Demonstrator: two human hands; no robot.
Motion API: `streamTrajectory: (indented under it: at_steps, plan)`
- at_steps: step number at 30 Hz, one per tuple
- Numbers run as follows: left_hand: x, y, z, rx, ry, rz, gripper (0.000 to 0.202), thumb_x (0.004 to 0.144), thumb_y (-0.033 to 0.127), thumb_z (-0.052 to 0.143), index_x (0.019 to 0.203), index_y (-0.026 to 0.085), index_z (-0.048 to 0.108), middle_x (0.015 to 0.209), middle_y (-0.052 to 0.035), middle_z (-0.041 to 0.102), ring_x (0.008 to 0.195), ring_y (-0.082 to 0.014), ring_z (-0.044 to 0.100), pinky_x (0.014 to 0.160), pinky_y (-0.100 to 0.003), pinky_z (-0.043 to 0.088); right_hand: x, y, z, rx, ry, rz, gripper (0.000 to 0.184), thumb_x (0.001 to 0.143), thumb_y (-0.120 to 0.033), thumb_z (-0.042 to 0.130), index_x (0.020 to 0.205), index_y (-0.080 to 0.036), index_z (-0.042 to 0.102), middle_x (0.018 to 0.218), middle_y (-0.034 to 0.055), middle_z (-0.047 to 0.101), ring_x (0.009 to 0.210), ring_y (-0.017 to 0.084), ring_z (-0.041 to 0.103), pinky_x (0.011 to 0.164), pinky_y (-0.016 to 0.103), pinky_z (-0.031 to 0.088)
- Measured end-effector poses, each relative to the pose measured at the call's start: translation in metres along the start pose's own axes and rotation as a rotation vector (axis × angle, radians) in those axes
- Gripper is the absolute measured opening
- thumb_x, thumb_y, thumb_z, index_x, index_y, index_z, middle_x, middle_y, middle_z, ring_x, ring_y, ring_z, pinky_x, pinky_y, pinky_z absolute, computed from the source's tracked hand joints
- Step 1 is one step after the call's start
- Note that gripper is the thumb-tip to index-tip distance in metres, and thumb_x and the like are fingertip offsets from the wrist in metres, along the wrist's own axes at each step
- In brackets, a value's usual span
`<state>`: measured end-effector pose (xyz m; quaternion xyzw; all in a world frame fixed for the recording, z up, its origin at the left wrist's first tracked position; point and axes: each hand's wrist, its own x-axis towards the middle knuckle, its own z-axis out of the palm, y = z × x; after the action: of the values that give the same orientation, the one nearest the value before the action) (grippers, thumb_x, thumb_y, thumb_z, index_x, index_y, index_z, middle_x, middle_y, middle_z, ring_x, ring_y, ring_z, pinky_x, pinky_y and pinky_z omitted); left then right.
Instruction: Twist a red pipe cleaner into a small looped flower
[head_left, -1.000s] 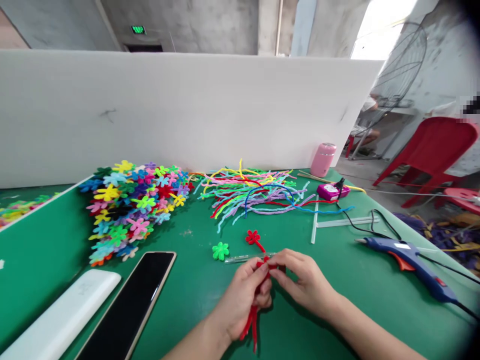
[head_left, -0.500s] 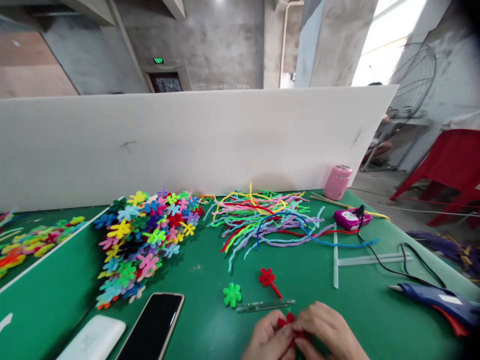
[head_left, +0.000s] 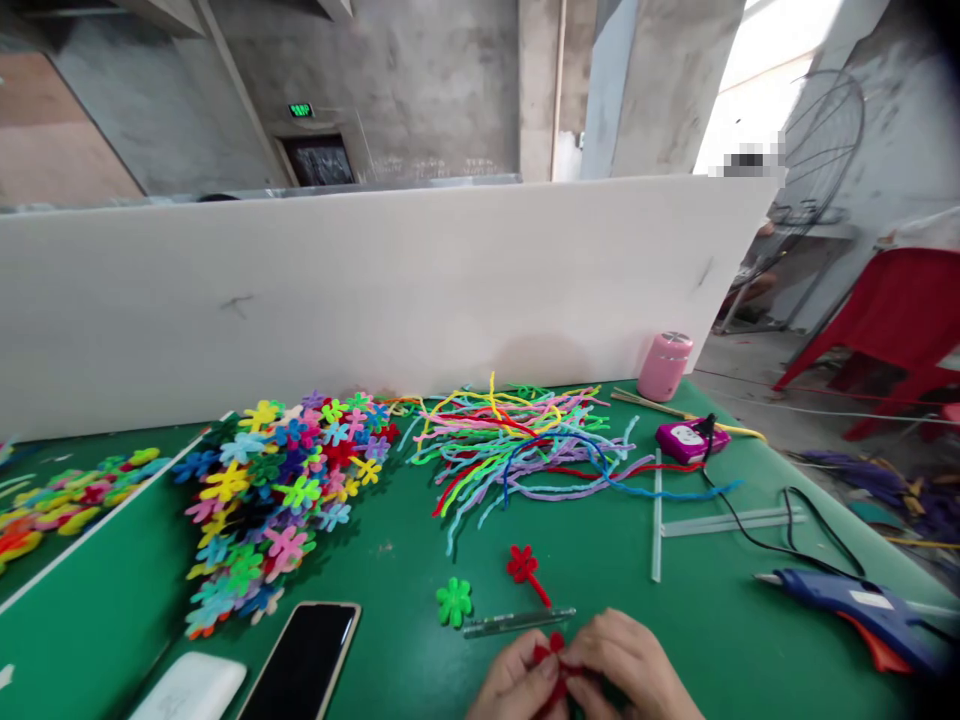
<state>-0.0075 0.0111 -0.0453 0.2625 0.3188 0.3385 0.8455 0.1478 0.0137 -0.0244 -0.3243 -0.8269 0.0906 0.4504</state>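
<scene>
Beyond hands (head_left: pixel 517 685) holding red chenille (head_left: pixel 556 642), a pink canister (head_left: pixel 664 368) hides its contents.

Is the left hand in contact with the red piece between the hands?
Touching. The head view shows it: the left hand holds the red piece, with its thumb lying directly on it.

A white partition (head_left: pixel 450 290) stands along the far edge of the green table (head_left: pixel 397 580). Behind it rises a bare grey wall (head_left: pixel 442 90) with a dark doorway (head_left: pixel 319 160), a lit green sign (head_left: pixel 300 110) above that, and faint writing to its right. A pale pipe (head_left: pixel 558 90) runs upright beside a pillar (head_left: pixel 667 90). At right, bright light fills a window (head_left: pixel 780 50); a red chair (head_left: pixel 892 300) stands on the grey floor (head_left: pixel 750 355).
</scene>
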Motion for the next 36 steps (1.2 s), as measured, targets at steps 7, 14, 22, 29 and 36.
streamTrajectory:
  at_steps: [7,14,22,29,36]
  plan:
    - [-0.008,0.001,0.012,0.026,-0.046,0.038,0.032,0.071,0.045,0.063,0.071,0.018,0.045,0.038,0.0091,0.039,0.032,-0.0031,0.027,0.039,-0.020,0.014,-0.007,-0.009,-0.005,0.028,0.041,0.091,0.018,0.076,-0.010,0.053,0.090,-0.020,0.053,0.069,0.0020,0.066,0.059,0.014,0.059,0.057,0.024,0.043]
    - [-0.011,0.018,0.033,0.185,0.173,0.078,0.030,0.074,0.041,0.061,0.071,0.017,0.043,0.046,0.0087,0.040,0.040,-0.0024,0.029,0.039,-0.017,0.011,0.001,-0.007,-0.015,0.116,-0.122,0.319,0.014,0.081,-0.016,0.052,0.093,-0.020,0.058,0.078,0.0035,0.065,0.069,0.015,0.058,0.064,0.026,0.044]
    - [-0.010,0.020,0.030,0.200,0.199,0.110,0.022,0.082,0.036,0.051,0.075,0.016,0.047,0.050,0.0061,0.046,0.042,-0.0033,0.031,0.039,-0.016,0.016,0.006,-0.001,-0.012,0.332,-0.088,0.474,0.017,0.082,-0.018,0.053,0.097,-0.019,0.060,0.083,0.0041,0.062,0.070,0.012,0.057,0.064,0.023,0.047]
    - [-0.014,0.018,0.023,0.217,0.146,0.044,0.020,0.085,0.033,0.047,0.074,0.016,0.046,0.050,0.0054,0.049,0.038,-0.0030,0.030,0.036,-0.016,0.018,-0.004,-0.004,-0.006,0.337,-0.114,0.492,0.015,0.082,-0.017,0.054,0.095,-0.018,0.061,0.084,0.0054,0.064,0.074,0.013,0.059,0.065,0.024,0.049]
    - [-0.016,0.022,0.022,0.280,0.122,0.009,0.021,0.085,0.035,0.045,0.076,0.016,0.047,0.050,0.0062,0.046,0.040,-0.0040,0.028,0.037,-0.017,0.017,0.002,-0.008,-0.014,0.282,-0.184,0.490,0.014,0.081,-0.018,0.055,0.093,-0.017,0.061,0.085,0.0052,0.063,0.072,0.013,0.058,0.066,0.024,0.048]
